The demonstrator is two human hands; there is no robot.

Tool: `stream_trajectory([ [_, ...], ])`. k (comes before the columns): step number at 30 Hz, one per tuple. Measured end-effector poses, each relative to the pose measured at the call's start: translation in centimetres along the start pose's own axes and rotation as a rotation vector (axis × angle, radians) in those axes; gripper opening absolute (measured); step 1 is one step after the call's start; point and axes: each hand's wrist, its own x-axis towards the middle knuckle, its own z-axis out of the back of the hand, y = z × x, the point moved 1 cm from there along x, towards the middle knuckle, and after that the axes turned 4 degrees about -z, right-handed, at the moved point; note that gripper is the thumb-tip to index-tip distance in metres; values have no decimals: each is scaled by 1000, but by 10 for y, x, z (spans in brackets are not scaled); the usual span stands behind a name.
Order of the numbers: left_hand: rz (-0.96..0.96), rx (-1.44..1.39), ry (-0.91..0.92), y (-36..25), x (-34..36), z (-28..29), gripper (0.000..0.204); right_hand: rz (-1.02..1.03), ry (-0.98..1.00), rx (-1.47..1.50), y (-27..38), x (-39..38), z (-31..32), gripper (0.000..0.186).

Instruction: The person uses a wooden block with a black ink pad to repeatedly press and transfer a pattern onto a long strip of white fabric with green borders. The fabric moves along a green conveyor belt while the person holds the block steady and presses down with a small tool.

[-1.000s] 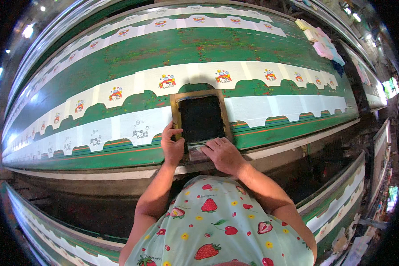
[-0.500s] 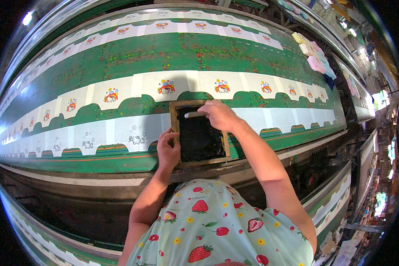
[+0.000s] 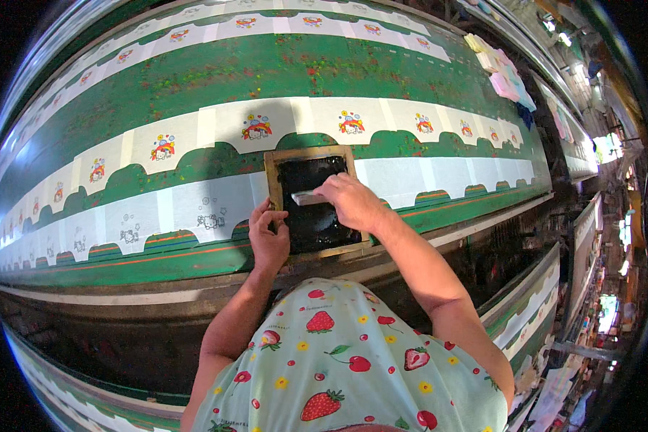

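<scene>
Across black screen (image 3: pixel 318 225), squeegee (image 3: pixel 306 198) pulled closer

Squeegee (image 3: pixel 307 198) part-hidden (under right hand (image 3: pixel 352 206))

On the green tabletop (image 3: pixel 216 79), the left hand (image 3: pixel 270 236) grips a wooden frame (image 3: pixel 309 153) while the right hand (image 3: pixel 351 204) holds a pale bar (image 3: pixel 307 197) inside it.

a wood-framed screen (image 3: pixel 308 225) and rows of printed pieces (image 3: pixel 256 124) show a printing workshop.
</scene>
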Motion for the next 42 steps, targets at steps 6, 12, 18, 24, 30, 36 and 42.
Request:
stream_trajectory([
  [6, -63, 11, -23, -1, -6, -6, 36, -24, -45, 67, -13, 20, 9, 44],
  [12, -36, -51, -31, 2, -8, -7, 38, -22, -70, 7, -28, 53, 15, 42],
  [18, -89, 9, -39, 1, -9, -7, 36, -115, 9, 19, -16, 31, 3, 48],
  [24, -73, -37, -60, 3, -8, -7, 37, -39, 16, -17, 31, -39, -12, 50],
  [30, -74, -19, -48, 5, -9, -7, 48, -85, 42, -16, 63, -87, -22, 57],
  [36, -114, 81, -9, -6, -4, -1, 47, -72, -34, 137, 60, -115, -27, 50],
  [42, -207, 68, -101, -34, -6, -30, 46, -422, -509, 393, 8, -171, -35, 40],
])
